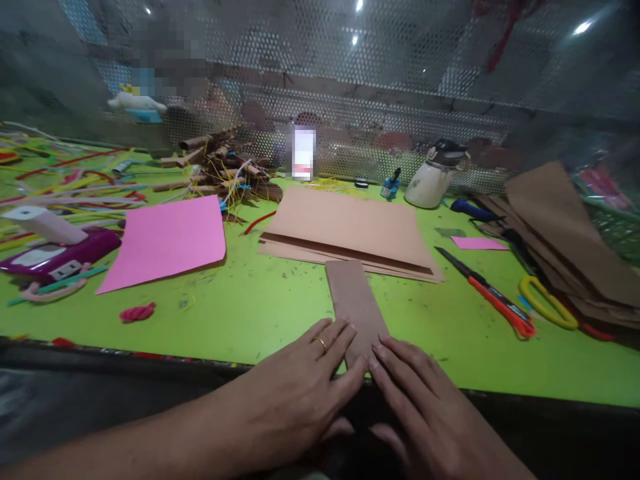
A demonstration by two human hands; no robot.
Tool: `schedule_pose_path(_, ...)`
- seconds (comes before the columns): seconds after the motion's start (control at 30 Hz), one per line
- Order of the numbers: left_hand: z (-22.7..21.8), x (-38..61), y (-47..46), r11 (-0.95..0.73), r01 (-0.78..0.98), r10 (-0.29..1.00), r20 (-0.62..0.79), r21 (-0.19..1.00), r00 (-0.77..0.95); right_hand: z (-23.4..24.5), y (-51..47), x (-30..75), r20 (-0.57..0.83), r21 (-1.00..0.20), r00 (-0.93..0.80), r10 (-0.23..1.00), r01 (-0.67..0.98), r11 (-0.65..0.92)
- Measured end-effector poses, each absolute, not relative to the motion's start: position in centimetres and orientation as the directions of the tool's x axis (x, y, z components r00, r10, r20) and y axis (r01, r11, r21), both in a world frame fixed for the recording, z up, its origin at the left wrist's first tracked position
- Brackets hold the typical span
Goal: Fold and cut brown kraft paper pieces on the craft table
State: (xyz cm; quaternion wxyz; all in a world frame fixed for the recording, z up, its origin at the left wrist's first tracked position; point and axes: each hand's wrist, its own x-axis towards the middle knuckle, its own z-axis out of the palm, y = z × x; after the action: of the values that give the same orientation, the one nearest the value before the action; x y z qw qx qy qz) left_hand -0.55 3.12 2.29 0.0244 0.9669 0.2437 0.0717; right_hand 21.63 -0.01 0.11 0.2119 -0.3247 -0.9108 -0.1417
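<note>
A folded strip of brown paper (pixel 353 293) lies near the front edge of the green table, pointing away from me. My left hand (pixel 305 380) rests on its left side and near end, fingers stretched out and pressed flat, a ring on one finger. From the right, my right hand (pixel 420 393) lays its extended fingertips on the strip's right edge and near end. Both hands are open, and their fingertips almost meet. Just beyond the strip's far end sits a stack of brown paper sheets (pixel 350 223).
Left are a pink sheet (pixel 170 240), a pink twisted piece (pixel 137 312) and a purple power strip (pixel 65 257). A red-handled cutter (pixel 490 297) and yellow-handled scissors (pixel 547 303) lie right, before more brown paper (pixel 565 233). A bottle (pixel 391 185) and a jug (pixel 433 177) stand behind.
</note>
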Motion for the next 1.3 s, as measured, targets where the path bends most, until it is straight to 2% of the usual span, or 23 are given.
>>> schedule_pose_path(0.17, 1.5, -0.8, 3.1, -0.886, 0.462, 0.461, 0.15, 0.035, 0.874, -0.3, -0.6, 22.2, 0.495, 0.174, -0.675, 0.547, 0.694, 0.699)
schedule_pose_path(0.37, 1.4, -1.4, 3.8, -0.89, 0.449, 0.457, 0.146, 0.083, 0.877, 0.7, -1.5, 23.0, 0.435, 0.129, -0.617, 0.656, 0.764, 0.633)
schedule_pose_path(0.43, 1.6, -1.5, 3.9, -0.881, 0.462, 0.473, 0.126, 0.104, 0.872, 1.4, -1.6, 23.2, 0.389, 0.097, -0.615, 0.686, 0.768, 0.633)
schedule_pose_path(0.6, 2.3, -1.4, 3.9, -0.869, 0.478, 0.491, 0.099, 0.126, 0.866, 3.7, -0.3, 22.9, 0.341, -0.076, -0.519, 0.784, 0.816, 0.573)
schedule_pose_path(0.8, 2.8, -1.4, 4.1, -0.862, 0.492, 0.504, 0.11, 0.119, 0.856, 3.2, 2.2, 22.6, 0.186, -0.149, -0.644, 0.742, 0.728, 0.669)
schedule_pose_path(0.97, 4.3, -1.4, 6.3, -0.896, 0.418, 0.44, 0.165, 0.152, 0.883, 2.2, 1.8, 23.6, 0.164, -0.215, -0.604, 0.78, 0.749, 0.626)
schedule_pose_path(1.03, 4.6, -1.0, 7.3, -0.89, 0.431, 0.452, 0.163, 0.15, 0.877, 2.7, 1.8, 23.8, 0.155, -0.262, -0.596, 0.788, 0.745, 0.614)
schedule_pose_path(1.17, 4.6, 0.1, 7.4, -0.847, 0.522, 0.531, 0.17, 0.099, 0.83, 4.2, 2.8, 24.2, 0.114, -0.355, -0.626, 0.771, 0.699, 0.621)
schedule_pose_path(1.3, 4.0, 1.2, 5.7, -0.814, 0.581, 0.572, 0.169, -0.003, 0.802, 4.6, 3.7, 24.4, 0.097, -0.317, -0.675, 0.731, 0.675, 0.666)
